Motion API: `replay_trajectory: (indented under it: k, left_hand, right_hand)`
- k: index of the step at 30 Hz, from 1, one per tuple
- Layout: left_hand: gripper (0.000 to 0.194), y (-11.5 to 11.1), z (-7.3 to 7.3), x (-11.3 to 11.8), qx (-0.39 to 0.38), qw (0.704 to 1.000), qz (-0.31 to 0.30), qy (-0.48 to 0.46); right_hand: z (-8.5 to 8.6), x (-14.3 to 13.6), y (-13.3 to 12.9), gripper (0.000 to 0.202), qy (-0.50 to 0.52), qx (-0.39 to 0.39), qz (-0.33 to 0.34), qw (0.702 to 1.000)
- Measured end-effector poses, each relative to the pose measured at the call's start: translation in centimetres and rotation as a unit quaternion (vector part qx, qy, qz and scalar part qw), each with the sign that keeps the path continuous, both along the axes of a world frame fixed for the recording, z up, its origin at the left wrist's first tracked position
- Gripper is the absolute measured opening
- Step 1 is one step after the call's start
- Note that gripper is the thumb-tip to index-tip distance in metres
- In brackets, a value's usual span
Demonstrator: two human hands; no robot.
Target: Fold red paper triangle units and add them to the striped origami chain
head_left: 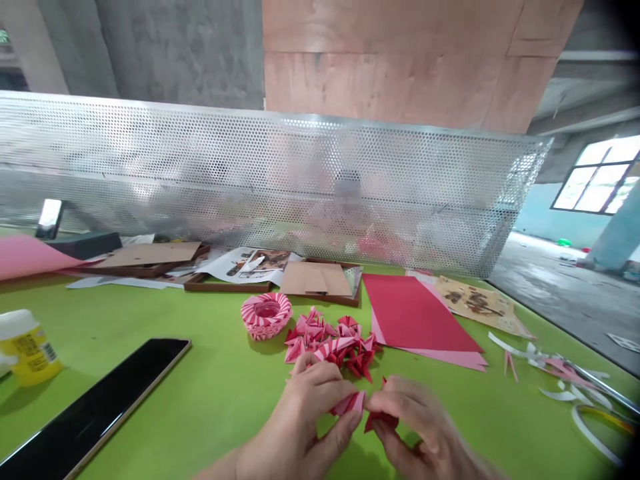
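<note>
Pinched in my left hand (315, 413) are pink and red folded paper pieces (350, 403), partly hidden by the fingers. My right hand (420, 427) grips a dark red folded paper piece (383, 420) between thumb and fingers, close beside the left hand's pieces. Whether the two touch I cannot tell. Just beyond the hands lies a heap of pink and red folded paper pieces (315, 327). To the left of the heap stands a round pink-and-white striped paper basket (265, 317) with an open middle.
Red and pink paper sheets (420, 313) lie right of the heap, with white paper strips (575, 380) and scissors farther right. A large black phone (100, 407) and a yellow glue bottle (30, 347) are at left. Frames (320, 280) line the back before a perforated metal screen (250, 180).
</note>
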State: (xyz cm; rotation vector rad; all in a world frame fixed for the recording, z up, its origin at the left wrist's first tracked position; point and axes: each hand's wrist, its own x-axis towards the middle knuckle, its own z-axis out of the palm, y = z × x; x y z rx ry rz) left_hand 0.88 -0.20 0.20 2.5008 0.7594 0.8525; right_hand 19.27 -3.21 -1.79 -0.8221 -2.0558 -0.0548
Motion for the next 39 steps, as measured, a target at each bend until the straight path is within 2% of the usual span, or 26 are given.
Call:
replay_trajectory:
  k: [7,11,14,19,24,28,32,35,39]
  left_hand:
    - [0.026,0.4,0.0,-0.1,-0.068,0.998,-0.014,-0.011]
    - [0.026,0.3,0.2,-0.2,-0.087,0.995,-0.023,-0.03]
    - [0.026,0.3,0.3,-0.3,-0.094,0.994,-0.029,-0.037]
    - [0.026,0.4,0.2,-0.2,-0.087,0.995,-0.022,-0.038]
    - [0.023,0.1,0.0,-0.2,-0.067,0.994,-0.039,-0.083]
    - [0.022,0.1,0.1,-0.3,-0.108,0.989,-0.032,-0.098]
    - [0.025,0.6,0.4,-0.3,-0.238,0.96,-0.022,-0.146]
    - [0.03,0.9,0.1,-0.4,-0.342,0.918,-0.022,-0.198]
    - [0.03,1.1,-0.7,-0.5,-0.406,0.882,-0.048,-0.233]
  right_hand:
    - [-0.5,0.3,-0.1,0.025,-0.003,-0.037,0.003,0.999]
    - [-0.3,0.1,-0.1,0.027,0.001,-0.02,0.016,1.0]
    - [-0.3,0.2,-0.1,0.029,-0.018,-0.017,0.021,0.999]
    - [-1.1,0.6,-0.4,0.039,-0.025,-0.063,0.015,0.998]
    - [-0.7,0.4,-0.6,0.027,-0.024,-0.066,0.005,0.998]
    - [-0.1,0.3,-0.5,0.028,-0.032,-0.022,0.017,0.999]
    - [0.3,0.7,-0.3,0.034,0.051,-0.005,0.027,0.998]
    - [0.6,1.1,-0.2,0.032,0.157,-0.055,0.033,0.986]
    - [0.9,1.0,-0.4,0.025,0.218,-0.104,0.06,0.968]
